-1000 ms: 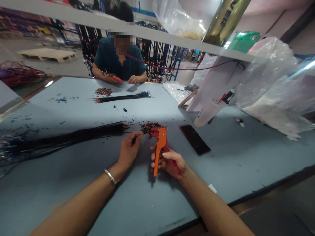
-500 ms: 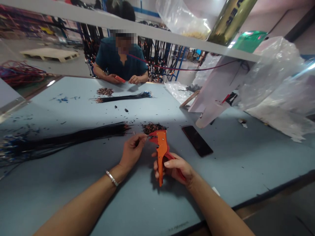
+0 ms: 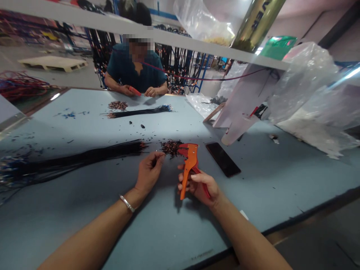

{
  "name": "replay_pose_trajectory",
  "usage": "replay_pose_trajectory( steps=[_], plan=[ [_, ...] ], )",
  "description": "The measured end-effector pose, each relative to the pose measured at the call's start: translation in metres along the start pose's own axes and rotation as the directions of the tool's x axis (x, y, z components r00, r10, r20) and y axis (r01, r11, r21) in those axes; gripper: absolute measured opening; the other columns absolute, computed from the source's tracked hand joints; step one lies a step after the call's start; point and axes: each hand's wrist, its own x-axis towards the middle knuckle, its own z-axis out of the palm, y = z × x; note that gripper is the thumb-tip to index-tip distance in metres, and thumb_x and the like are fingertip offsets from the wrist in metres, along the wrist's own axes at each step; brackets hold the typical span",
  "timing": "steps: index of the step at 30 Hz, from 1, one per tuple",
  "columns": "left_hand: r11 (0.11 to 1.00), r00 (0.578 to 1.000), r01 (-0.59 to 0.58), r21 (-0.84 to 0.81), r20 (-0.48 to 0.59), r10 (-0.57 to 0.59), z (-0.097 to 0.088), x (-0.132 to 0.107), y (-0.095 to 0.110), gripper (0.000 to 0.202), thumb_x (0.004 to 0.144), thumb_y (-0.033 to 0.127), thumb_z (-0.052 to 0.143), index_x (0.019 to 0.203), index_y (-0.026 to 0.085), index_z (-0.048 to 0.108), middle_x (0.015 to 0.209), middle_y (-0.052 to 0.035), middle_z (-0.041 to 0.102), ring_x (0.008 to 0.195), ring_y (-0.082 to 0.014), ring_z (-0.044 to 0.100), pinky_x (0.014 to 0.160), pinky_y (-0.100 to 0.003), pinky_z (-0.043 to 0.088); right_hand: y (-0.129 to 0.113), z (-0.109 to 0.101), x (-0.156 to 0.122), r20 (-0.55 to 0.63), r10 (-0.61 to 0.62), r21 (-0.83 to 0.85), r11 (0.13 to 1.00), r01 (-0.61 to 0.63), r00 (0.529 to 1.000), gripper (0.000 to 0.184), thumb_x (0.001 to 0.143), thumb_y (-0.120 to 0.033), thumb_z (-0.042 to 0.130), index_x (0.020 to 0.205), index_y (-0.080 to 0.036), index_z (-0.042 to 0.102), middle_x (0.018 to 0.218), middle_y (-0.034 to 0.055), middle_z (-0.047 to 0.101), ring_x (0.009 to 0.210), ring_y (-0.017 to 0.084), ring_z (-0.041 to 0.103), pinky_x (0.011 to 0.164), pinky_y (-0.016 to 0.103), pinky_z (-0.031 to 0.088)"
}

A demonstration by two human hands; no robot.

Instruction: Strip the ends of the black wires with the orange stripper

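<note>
My right hand (image 3: pixel 201 184) is wrapped round an orange and red wire stripper (image 3: pixel 190 159), its jaws pointing left. My left hand (image 3: pixel 149 172) is pinched on a thin black wire (image 3: pixel 163 154); only a short end shows past the fingertips, apart from the jaws. Just beyond both hands lies a pile of small black and copper-coloured scraps (image 3: pixel 171 147). Left of my left hand, a long bundle of black wires (image 3: pixel 98 155) stretches across the table, with copper-coloured ends toward the pile and blue and silvery ends at the far left.
A dark phone (image 3: pixel 223 159) lies to the right of the stripper. Across the table (image 3: pixel 157 240), a person (image 3: pixel 136 67) holds a red tool. Near them are a second wire bundle (image 3: pixel 140 111) and a scrap pile (image 3: pixel 118 105). Plastic bags (image 3: pixel 303 82) crowd the right side.
My right hand and the stripper have moved right and slightly away from me, so the jaws have come off the wire end. My left hand has barely moved.
</note>
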Motion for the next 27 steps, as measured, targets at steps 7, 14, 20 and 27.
replay_pose_trajectory(
  steps=[7, 14, 20, 27],
  plan=[
    [0.995, 0.998, -0.064, 0.081, 0.002, 0.064, -0.0004, -0.0019, -0.0008, 0.020, 0.082, 0.034, 0.059, 0.080, 0.016, 0.066, 0.063, 0.0026, 0.060, 0.058, -0.0102, 0.051, 0.056, -0.020, 0.042, -0.0010, 0.0020, -0.0016, 0.056, 0.116, -0.113, 0.988, -0.109, 0.992, 0.044, 0.074, -0.024, 0.066, 0.115, -0.011, 0.057, 0.089, 0.0074, 0.069, 0.073, 0.021, 0.071, 0.063, 0.033, 0.057],
    [0.994, 0.995, -0.100, 0.053, 0.027, 0.099, 0.0011, -0.0030, -0.0044, 0.020, 0.084, 0.033, 0.058, 0.082, 0.016, 0.068, 0.064, 0.0022, 0.062, 0.056, -0.0100, 0.051, 0.054, -0.020, 0.041, -0.0004, 0.0043, -0.0040, 0.033, 0.100, -0.149, 0.984, -0.094, 0.994, 0.046, 0.071, -0.022, 0.069, 0.115, -0.013, 0.060, 0.089, 0.0061, 0.069, 0.073, 0.021, 0.071, 0.065, 0.032, 0.056],
    [0.995, 0.995, -0.093, 0.035, 0.034, 0.092, 0.0022, -0.0040, -0.0051, 0.020, 0.084, 0.033, 0.058, 0.081, 0.016, 0.069, 0.067, 0.0006, 0.065, 0.060, -0.0114, 0.055, 0.057, -0.021, 0.044, -0.0019, 0.0054, -0.0056, 0.011, 0.082, -0.180, 0.980, -0.079, 0.997, 0.047, 0.069, -0.020, 0.070, 0.115, -0.012, 0.060, 0.089, 0.0065, 0.068, 0.073, 0.020, 0.070, 0.068, 0.033, 0.055],
    [0.995, 0.994, -0.103, 0.014, 0.026, 0.102, 0.0026, -0.0054, -0.0020, 0.018, 0.084, 0.030, 0.058, 0.082, 0.017, 0.069, 0.068, 0.0006, 0.067, 0.062, -0.0111, 0.056, 0.058, -0.020, 0.045, -0.0012, 0.0042, -0.0057, 0.007, 0.102, -0.204, 0.974, -0.098, 0.995, 0.048, 0.067, -0.021, 0.071, 0.114, -0.012, 0.061, 0.088, 0.0070, 0.069, 0.072, 0.021, 0.071, 0.064, 0.032, 0.055]
  ],
)
